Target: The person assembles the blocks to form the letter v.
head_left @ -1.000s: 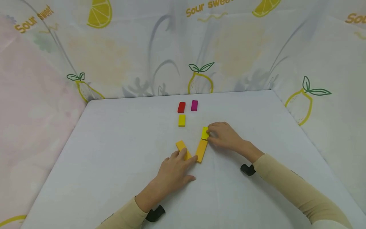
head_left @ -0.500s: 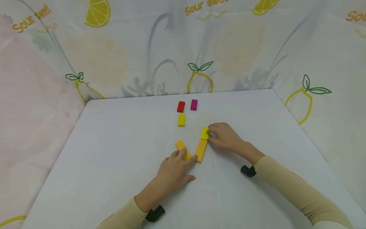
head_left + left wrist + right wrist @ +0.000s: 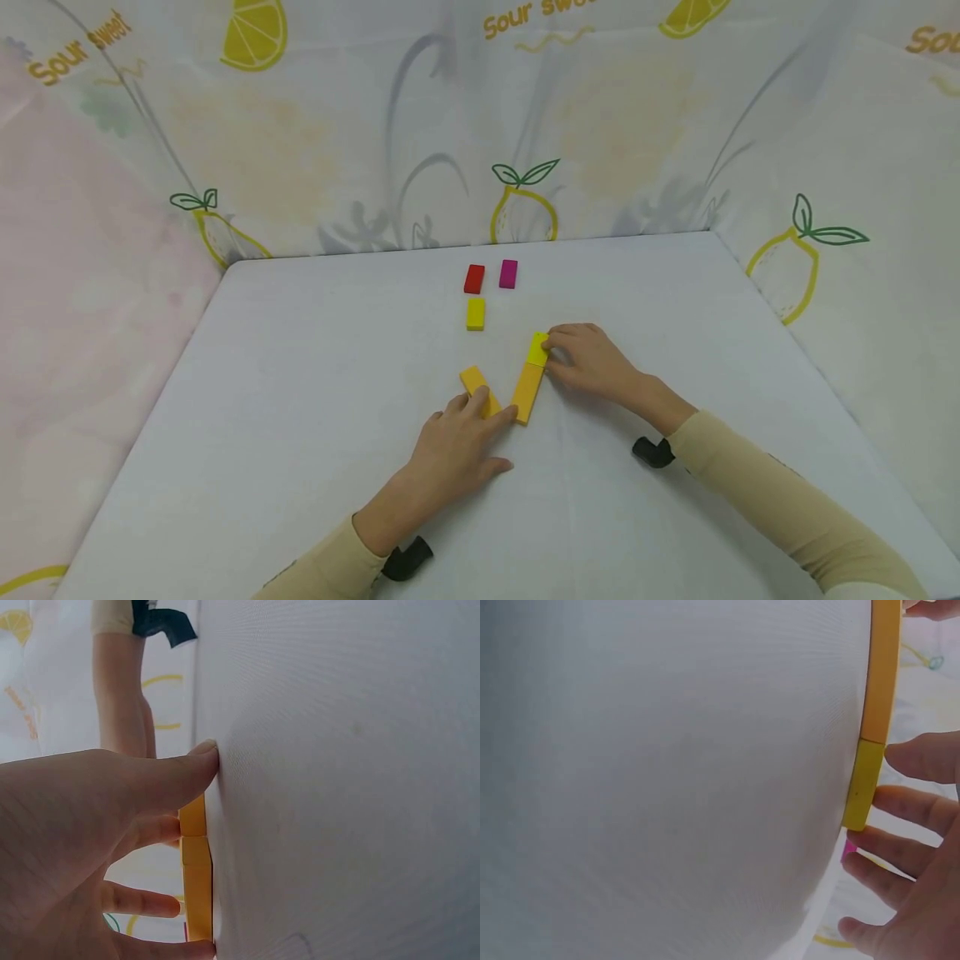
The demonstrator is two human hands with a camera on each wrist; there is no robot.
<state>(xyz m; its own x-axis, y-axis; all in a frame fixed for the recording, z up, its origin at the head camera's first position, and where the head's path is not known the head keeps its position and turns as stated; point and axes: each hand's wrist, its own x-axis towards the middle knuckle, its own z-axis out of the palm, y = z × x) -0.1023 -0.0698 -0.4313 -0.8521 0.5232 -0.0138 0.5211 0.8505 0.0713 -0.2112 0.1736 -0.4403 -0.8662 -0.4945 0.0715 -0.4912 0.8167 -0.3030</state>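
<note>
Two long orange blocks form a V in the head view: the left orange block slants and the right orange block runs away from me. A shorter bright yellow block continues the right one's far end, their ends meeting. My left hand lies over the V's near end, one fingertip on each orange block, its thumb held out to the side. My right hand holds the bright yellow block with thumb and fingertips from its right side. In the right wrist view, thumb and fingers sit along that yellow block.
Beyond the hands lie a yellow block, a red block and a magenta block. The white table ends at a lemon-print cloth backdrop. Dark wrist mounts sit under both sleeves.
The thin gap between the bright yellow block and the right orange block has closed. My right hand has shifted slightly toward me; the left hand stays in place.
</note>
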